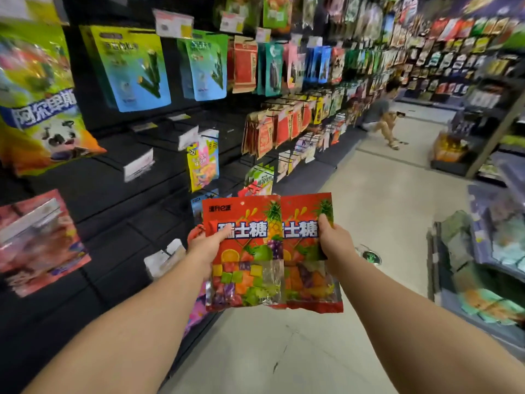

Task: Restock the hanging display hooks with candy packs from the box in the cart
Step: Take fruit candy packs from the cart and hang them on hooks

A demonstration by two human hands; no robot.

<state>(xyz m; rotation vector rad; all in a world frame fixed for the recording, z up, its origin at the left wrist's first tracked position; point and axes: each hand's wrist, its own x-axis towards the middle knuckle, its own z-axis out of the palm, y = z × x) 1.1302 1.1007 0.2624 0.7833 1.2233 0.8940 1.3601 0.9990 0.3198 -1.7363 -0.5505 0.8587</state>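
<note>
Two red candy packs with fruit pictures and clear windows of coloured sweets are held side by side in front of me. My left hand (206,247) grips the left candy pack (244,251) at its left edge, thumb on the front. My right hand (335,243) grips the right candy pack (305,268) at its right edge. The left pack overlaps the right one. They hang beside the black hanging display wall (119,217), where several hooks with white price tags (138,164) carry nothing. The box and cart are at the right edge, blurred.
Snack bags fill the upper hooks and the rows further down the aisle. A person (380,115) crouches on the floor far ahead. A cart with packs (483,268) stands at the right. Shelving (483,109) lines the right side; pale floor (383,200) runs between.
</note>
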